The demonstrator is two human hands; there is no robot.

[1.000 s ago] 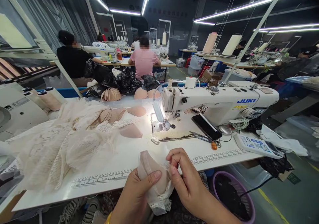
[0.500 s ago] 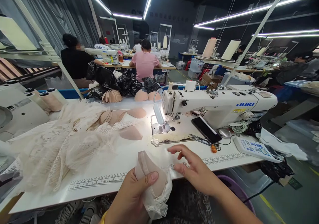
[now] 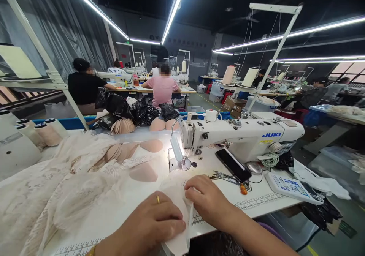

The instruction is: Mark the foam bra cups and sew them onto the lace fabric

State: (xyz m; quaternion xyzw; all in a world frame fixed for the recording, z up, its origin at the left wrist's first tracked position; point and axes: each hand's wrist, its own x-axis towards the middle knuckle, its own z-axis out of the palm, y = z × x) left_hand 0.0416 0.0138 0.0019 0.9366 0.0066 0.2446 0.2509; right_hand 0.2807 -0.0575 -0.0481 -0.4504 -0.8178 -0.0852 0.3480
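Note:
A pale bra cup piece with sheer fabric lies in front of the sewing machine, its far end close to the lit needle area. My left hand, a gold ring on one finger, is closed over the near part of the cup. On the right edge of the same piece, the fingers of my right hand pinch the fabric. Left of the needle plate, a loose beige cup pad rests on the white table. The cup's underside is hidden.
White lace fabric is heaped at left, with stacked beige pads behind. At right are a phone, scissors, an orange charm and a blue-white box. Co-workers sit at machines ahead.
Both hands now grip the bra cup, which has moved forward onto the table towards the needle. My right hand was open and apart from it before. The view has tilted up slightly.

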